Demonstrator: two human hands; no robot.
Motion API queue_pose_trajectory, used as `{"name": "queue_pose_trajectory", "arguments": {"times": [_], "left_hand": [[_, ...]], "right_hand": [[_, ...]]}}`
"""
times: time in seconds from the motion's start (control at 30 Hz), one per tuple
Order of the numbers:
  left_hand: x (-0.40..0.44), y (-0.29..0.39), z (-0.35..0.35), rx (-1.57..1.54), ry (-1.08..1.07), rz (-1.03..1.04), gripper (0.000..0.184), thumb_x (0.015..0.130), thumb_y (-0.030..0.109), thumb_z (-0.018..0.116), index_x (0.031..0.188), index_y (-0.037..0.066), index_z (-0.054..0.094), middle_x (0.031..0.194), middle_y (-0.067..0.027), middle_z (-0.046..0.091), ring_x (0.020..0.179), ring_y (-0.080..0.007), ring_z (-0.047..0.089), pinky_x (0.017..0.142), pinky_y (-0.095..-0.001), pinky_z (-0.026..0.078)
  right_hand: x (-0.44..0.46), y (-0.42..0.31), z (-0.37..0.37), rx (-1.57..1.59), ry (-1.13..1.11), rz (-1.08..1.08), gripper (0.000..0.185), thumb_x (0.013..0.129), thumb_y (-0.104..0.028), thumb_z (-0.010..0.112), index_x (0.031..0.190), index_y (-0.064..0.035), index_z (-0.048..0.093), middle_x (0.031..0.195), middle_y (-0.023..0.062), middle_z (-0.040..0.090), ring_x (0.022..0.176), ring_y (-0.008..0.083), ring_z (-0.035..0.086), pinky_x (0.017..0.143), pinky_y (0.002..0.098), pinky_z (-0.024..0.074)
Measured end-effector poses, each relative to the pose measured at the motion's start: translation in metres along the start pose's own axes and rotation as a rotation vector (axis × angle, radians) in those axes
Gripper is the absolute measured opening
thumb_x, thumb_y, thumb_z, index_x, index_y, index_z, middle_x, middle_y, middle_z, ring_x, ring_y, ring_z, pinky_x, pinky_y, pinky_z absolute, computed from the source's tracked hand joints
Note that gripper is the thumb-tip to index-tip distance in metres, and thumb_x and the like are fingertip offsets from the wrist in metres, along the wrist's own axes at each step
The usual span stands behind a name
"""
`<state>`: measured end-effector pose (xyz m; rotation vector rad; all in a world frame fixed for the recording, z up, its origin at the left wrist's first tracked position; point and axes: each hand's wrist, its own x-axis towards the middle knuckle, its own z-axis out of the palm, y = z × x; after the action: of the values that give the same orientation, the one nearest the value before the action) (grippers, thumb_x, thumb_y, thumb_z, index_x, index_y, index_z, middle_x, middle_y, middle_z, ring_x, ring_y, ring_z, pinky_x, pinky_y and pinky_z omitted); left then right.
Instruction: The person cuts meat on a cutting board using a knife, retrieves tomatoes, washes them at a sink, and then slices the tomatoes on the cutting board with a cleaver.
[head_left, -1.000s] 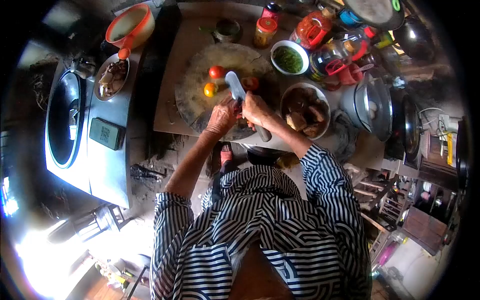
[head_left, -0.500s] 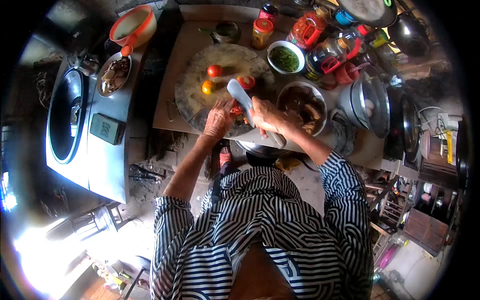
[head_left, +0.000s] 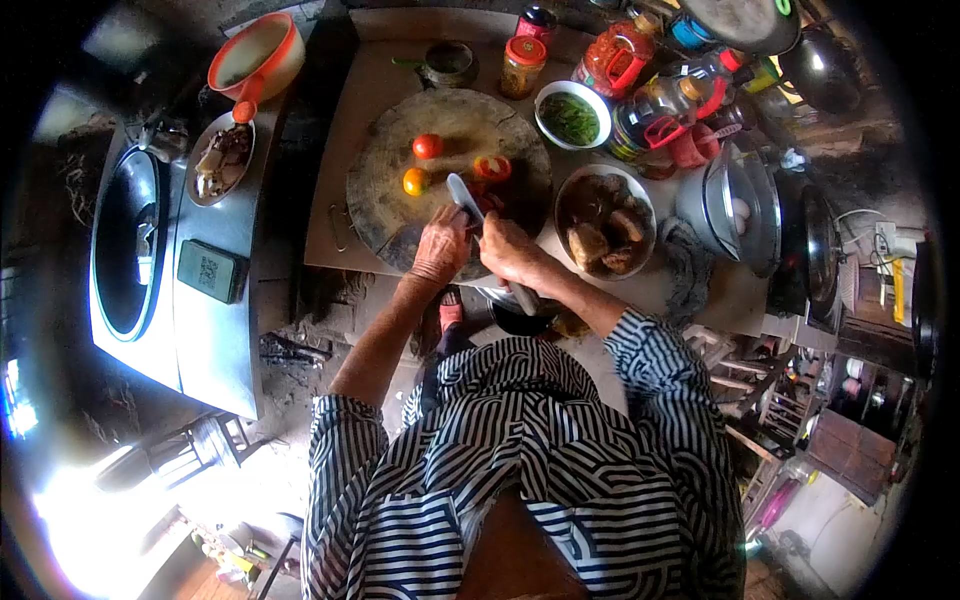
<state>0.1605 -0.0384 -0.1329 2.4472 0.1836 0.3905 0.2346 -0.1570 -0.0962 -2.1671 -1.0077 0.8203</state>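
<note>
My right hand [head_left: 510,248] is wrapped round the handle of a kitchen knife [head_left: 461,190], whose blade points away from me over the round wooden chopping board [head_left: 385,130]. My left hand [head_left: 442,243] lies at the board's near edge, fingers curled down against the blade's left side. Tomato showed under these fingertips a moment ago; hand and blade now mostly cover it. Beyond the hands on the board sit a whole red tomato [head_left: 427,146], an orange-yellow tomato [head_left: 415,182] and a cut tomato [head_left: 492,168] with its flesh facing up.
Right of the board stand a bowl of brown chunks [head_left: 604,222] and a bowl of chopped greens [head_left: 572,115]. Behind are a red-lidded jar [head_left: 524,66] and several bottles. A metal pot [head_left: 750,205] is further right. On the left counter lies a plate of food [head_left: 222,160].
The knife has shifted left and turned more upright, closer to my left hand. My right hand moved left with it. The red pieces near my left fingertips are now mostly hidden.
</note>
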Motion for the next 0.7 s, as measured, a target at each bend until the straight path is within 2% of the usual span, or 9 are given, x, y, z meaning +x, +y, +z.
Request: {"name": "queue_pose_trajectory", "arguments": {"times": [0.03, 0.1, 0.37, 0.43, 0.5, 0.53, 0.57, 0.63, 0.7], "left_hand": [[0.001, -0.002, 0.002, 0.005, 0.009, 0.011, 0.016, 0.067, 0.005, 0.057, 0.082, 0.001, 0.053, 0.085, -0.0162, 0.051, 0.084, -0.0338, 0.050, 0.071, -0.0398, 0.043], [0.002, -0.001, 0.002, 0.008, 0.020, 0.045, 0.020, 0.066, 0.004, 0.057, 0.086, 0.001, 0.054, 0.085, -0.0155, 0.051, 0.084, -0.0333, 0.050, 0.070, -0.0399, 0.044], [0.019, 0.001, 0.009, 0.073, 0.084, 0.066, 0.017, 0.069, 0.008, 0.050, 0.084, 0.004, 0.056, 0.085, -0.0122, 0.052, 0.084, -0.0300, 0.051, 0.072, -0.0373, 0.045], [0.023, 0.000, 0.008, 0.110, 0.157, 0.062, 0.015, 0.068, 0.009, 0.052, 0.081, 0.006, 0.057, 0.089, -0.0114, 0.053, 0.087, -0.0299, 0.051, 0.071, -0.0368, 0.045], [0.018, -0.002, -0.005, 0.117, 0.263, 0.121, 0.010, 0.069, 0.008, 0.053, 0.078, 0.006, 0.058, 0.086, -0.0117, 0.054, 0.082, -0.0297, 0.053, 0.068, -0.0363, 0.045], [0.014, -0.007, -0.012, 0.022, 0.293, 0.062, 0.008, 0.070, 0.008, 0.056, 0.077, 0.005, 0.058, 0.082, -0.0112, 0.055, 0.077, -0.0297, 0.054, 0.065, -0.0359, 0.045], [0.011, -0.012, -0.019, -0.075, 0.319, 0.005, 0.007, 0.070, 0.007, 0.058, 0.076, 0.004, 0.058, 0.077, -0.0107, 0.055, 0.071, -0.0297, 0.055, 0.061, -0.0355, 0.045], [0.008, -0.019, -0.036, 0.046, 0.373, -0.075, 0.003, 0.073, 0.005, 0.057, 0.075, 0.003, 0.058, 0.073, -0.0114, 0.054, 0.068, -0.0289, 0.055, 0.060, -0.0344, 0.045], [0.010, -0.012, -0.063, 0.068, 0.453, -0.005, 0.010, 0.071, 0.000, 0.055, 0.080, 0.003, 0.059, 0.074, -0.0113, 0.054, 0.069, -0.0274, 0.054, 0.062, -0.0336, 0.045]], "right_hand": [[0.002, -0.007, -0.008, 0.003, 0.007, -0.003, 0.019, 0.082, -0.009, 0.041, 0.082, 0.0086, 0.034, 0.060, 0.0196, 0.053, 0.038, 0.0262, 0.054, 0.032, 0.0361, 0.0435], [0.001, -0.021, -0.028, 0.233, -0.163, 0.290, 0.019, 0.082, -0.009, 0.041, 0.084, 0.0093, 0.035, 0.059, 0.0194, 0.054, 0.039, 0.0261, 0.055, 0.032, 0.0361, 0.0428], [0.005, -0.037, -0.083, 0.186, -0.006, 0.198, 0.027, 0.087, -0.017, 0.041, 0.099, 0.0062, 0.038, 0.061, 0.0154, 0.055, 0.040, 0.0196, 0.053, 0.033, 0.0345, 0.0404], [-0.003, -0.035, -0.094, 0.161, -0.015, 0.222, 0.029, 0.085, -0.016, 0.044, 0.103, 0.0051, 0.039, 0.060, 0.0176, 0.055, 0.044, 0.0257, 0.055, 0.039, 0.0391, 0.0420], [-0.017, -0.028, -0.094, -0.381, 0.338, -0.340, 0.028, 0.081, -0.015, 0.047, 0.102, 0.0016, 0.041, 0.061, 0.0208, 0.055, 0.051, 0.0333, 0.056, 0.047, 0.0437, 0.0437], [-0.027, -0.032, -0.097, -0.438, 0.283, -0.220, 0.027, 0.078, -0.014, 0.049, 0.101, -0.0015, 0.042, 0.061, 0.0229, 0.054, 0.057, 0.0378, 0.055, 0.054, 0.0464, 0.0437], [-0.030, -0.024, -0.095, -0.552, 0.218, -0.140, 0.024, 0.076, -0.013, 0.052, 0.096, -0.0030, 0.042, 0.066, 0.0203, 0.055, 0.060, 0.0354, 0.056, 0.053, 0.0448, 0.0444], [-0.037, -0.010, -0.095, -0.671, 0.327, -0.317, 0.024, 0.074, -0.010, 0.053, 0.094, -0.0051, 0.041, 0.073, 0.0163, 0.054, 0.063, 0.0331, 0.057, 0.052, 0.0416, 0.0456], [-0.039, -0.004, -0.094, -0.772, 0.338, -0.356, 0.022, 0.074, -0.008, 0.051, 0.094, -0.0053, 0.042, 0.074, 0.0148, 0.053, 0.060, 0.0301, 0.057, 0.048, 0.0391, 0.0460]]}}
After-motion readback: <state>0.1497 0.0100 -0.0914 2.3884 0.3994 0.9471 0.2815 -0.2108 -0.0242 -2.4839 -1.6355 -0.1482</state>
